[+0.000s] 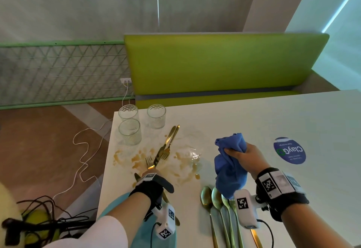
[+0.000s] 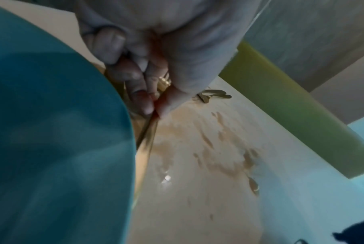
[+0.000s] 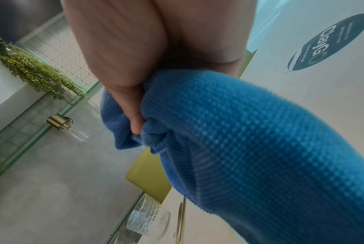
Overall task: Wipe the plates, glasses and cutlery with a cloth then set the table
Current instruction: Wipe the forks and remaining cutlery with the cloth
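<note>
My left hand (image 1: 151, 178) pinches the handle of a gold fork (image 1: 149, 162) just past the rim of a teal plate (image 1: 109, 211); the left wrist view shows the fingertips (image 2: 148, 107) closed on the thin gold handle (image 2: 151, 132) beside the plate (image 2: 51, 132). My right hand (image 1: 241, 155) grips a bunched blue cloth (image 1: 230, 169) above the table, and the cloth (image 3: 260, 140) fills the right wrist view. More gold forks and a knife (image 1: 168, 144) lie crossed in a brown spill (image 1: 136, 158). Three glasses (image 1: 130, 131) stand at the back left corner. Several gold spoons (image 1: 207, 196) lie side by side near the front.
The white table (image 1: 254, 118) carries a round blue sticker (image 1: 290, 151) at the right. A green bench (image 1: 214, 62) runs behind it. White and black cables (image 1: 84, 150) trail over the floor left of the table edge.
</note>
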Motion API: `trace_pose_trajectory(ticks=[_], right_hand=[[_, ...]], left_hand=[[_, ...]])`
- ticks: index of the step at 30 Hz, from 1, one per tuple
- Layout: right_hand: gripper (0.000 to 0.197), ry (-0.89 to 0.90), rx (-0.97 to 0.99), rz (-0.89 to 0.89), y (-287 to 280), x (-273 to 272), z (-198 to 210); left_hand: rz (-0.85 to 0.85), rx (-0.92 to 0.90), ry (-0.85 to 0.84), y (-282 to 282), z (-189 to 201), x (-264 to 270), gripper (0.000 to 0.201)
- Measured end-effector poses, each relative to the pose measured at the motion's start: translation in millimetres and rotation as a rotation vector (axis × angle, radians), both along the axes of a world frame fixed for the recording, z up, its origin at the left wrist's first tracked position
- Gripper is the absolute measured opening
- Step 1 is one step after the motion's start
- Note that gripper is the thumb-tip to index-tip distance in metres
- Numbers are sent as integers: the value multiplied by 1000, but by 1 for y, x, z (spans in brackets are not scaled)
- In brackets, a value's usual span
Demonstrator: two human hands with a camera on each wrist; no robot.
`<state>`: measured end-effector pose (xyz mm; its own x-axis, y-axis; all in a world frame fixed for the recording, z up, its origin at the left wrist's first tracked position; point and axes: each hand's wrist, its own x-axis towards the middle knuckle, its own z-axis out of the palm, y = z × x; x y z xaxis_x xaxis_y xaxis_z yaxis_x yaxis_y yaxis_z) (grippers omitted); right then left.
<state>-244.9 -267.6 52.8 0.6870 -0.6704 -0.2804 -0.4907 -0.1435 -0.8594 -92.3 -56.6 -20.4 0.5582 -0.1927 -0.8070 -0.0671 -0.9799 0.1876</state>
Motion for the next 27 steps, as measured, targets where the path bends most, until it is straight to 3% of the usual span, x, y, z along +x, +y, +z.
trace_pose_trajectory(ticks=[3,9,12,15,20,22,27], right_hand=[[13,3,7,4,2,7,-1],[6,-49,33,34,9,29,3],[8,-147,77,33,15,44,6],[7,-224,203,-9,25,60,3],[46,-275,564,-86,44,93,-3],[50,-210,575,-24,53,101,0],[11,-160,445,158,58,107,5]], left_hand=[[43,-69,2,4,-2,7,34],[154,-212,-157,1,9,12,21],[303,-496,-266,-9,13,12,27],[392,-781,-252,-18,29,6,16],[298,-882,-255,-28,53,2,6],[250,-882,-266,-31,60,1,7],[58,-798,-312,-29,72,-1,32]])
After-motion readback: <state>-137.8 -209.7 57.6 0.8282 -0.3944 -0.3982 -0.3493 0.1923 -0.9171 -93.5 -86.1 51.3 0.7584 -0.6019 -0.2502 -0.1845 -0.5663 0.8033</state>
